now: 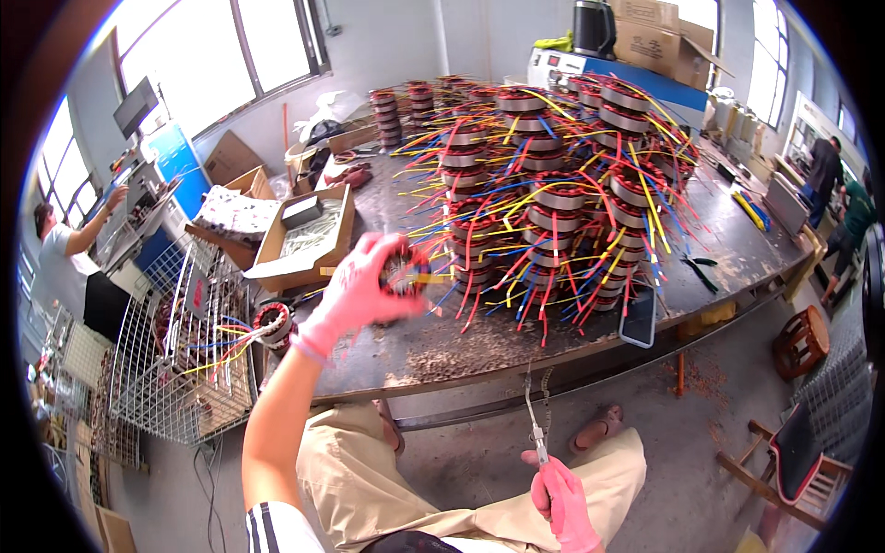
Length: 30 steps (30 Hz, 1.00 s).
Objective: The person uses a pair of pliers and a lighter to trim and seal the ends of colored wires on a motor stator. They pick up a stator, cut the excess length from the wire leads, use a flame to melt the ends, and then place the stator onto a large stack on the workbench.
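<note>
A wound stator [403, 268] is being gripped in the closed left hand [355, 297] over the workbench [479, 346] edge — scissors [535, 426] clasped low in the right hand [562, 502] — trimming being judged next.

Matt pink rubber gloves [355, 295]; shiny metal pliers [535, 424]; worn, gritty worktop [479, 341] (dull metal, seemingly); cardboard box [300, 235].

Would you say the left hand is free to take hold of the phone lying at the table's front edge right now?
Probably not: the left hand is closed on a wound coil, and the phone lies far over on the other side.
</note>
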Tool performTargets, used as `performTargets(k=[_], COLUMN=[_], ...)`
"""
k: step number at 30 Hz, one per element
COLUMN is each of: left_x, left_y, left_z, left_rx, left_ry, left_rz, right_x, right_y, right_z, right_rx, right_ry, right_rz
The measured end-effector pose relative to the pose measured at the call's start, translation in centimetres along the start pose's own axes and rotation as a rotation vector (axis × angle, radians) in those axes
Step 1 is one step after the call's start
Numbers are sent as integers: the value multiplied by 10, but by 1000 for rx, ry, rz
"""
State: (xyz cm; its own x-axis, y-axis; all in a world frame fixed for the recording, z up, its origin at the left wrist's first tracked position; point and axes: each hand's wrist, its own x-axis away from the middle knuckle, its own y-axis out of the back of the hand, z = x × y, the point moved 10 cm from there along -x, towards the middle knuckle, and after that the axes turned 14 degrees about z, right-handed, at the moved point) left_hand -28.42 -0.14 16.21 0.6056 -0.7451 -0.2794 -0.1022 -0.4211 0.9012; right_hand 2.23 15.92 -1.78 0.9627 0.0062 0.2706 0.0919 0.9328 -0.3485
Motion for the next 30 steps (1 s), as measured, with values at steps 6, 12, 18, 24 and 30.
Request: performTargets(k=[6, 12, 18, 24, 30], left_x=[108, 116, 110, 109, 109], left_y=[-84, -114, -122, -129, -127], left_z=[58, 77, 82, 68, 67], left_rx=[99, 95, 159, -2, -26], left_ry=[237, 262, 214, 201, 221], left_rz=[184, 217, 248, 150, 146], right_x=[-31, -51, -57, -60, -61], right_y=[-30, -39, -45, -49, -50], right_z=[-26, -35, -35, -40, -47], right_rx=[-52, 29, 96, 88, 86], right_ry=[-74, -138, -183, -197, -209], right_rz=[141, 127, 106, 134, 140])
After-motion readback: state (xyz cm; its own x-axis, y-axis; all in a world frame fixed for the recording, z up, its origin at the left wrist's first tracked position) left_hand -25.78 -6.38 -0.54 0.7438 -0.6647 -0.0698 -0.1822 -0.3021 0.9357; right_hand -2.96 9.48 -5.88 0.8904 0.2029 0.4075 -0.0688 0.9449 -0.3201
